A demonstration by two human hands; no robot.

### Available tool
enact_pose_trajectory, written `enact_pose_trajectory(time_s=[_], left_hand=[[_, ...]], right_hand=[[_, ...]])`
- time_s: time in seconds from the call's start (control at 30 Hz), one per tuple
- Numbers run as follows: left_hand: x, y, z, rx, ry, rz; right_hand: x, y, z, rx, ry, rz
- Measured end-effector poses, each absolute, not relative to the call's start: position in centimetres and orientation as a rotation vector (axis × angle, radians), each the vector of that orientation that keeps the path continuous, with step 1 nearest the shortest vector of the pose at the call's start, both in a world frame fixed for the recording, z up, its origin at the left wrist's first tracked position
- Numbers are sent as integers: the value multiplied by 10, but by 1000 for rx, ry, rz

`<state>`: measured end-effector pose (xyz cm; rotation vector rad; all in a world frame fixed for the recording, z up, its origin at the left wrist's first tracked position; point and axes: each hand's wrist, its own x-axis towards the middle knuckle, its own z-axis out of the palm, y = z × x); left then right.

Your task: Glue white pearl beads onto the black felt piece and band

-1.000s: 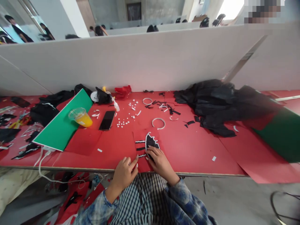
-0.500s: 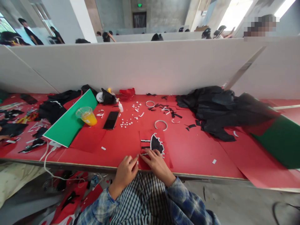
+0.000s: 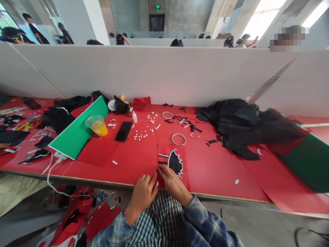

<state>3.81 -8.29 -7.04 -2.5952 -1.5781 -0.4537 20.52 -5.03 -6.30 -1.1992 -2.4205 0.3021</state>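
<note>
A small red card (image 3: pixel 185 174) lies at the table's near edge, bearing a black fan-shaped cutout (image 3: pixel 175 161) edged with white pearls. My right hand (image 3: pixel 172 183) rests on the card's lower part, its fingertips pressing beside a short pearl strip. To its left, my left hand (image 3: pixel 143 194) sits at the card's left edge with its fingers curled and nothing visible in it. Both sleeves are blue plaid.
Loose pearls (image 3: pixel 140 135), a glue bottle (image 3: pixel 134 117), a black phone (image 3: pixel 123 131) and a cup of orange drink (image 3: pixel 97 125) lie beyond. White rings (image 3: pixel 178 139), a green board (image 3: pixel 79 130), black fabric (image 3: pixel 241 125) and a white partition (image 3: pixel 164 73) surround them.
The view has tilted up and shifted, so the table sits lower in frame. My hands stay on the card, the right one sliding slightly toward its lower left.
</note>
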Motion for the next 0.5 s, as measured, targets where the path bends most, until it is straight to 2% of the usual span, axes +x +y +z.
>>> enact_pose_trajectory(time_s=[0.23, 0.5], left_hand=[[47, -88, -70, -2632, -1603, -377], [50, -89, -67, -2549, -1621, -445]], right_hand=[[187, -45, -44, -1390, -2696, 17], [197, -34, -42, -1176, -2846, -17]])
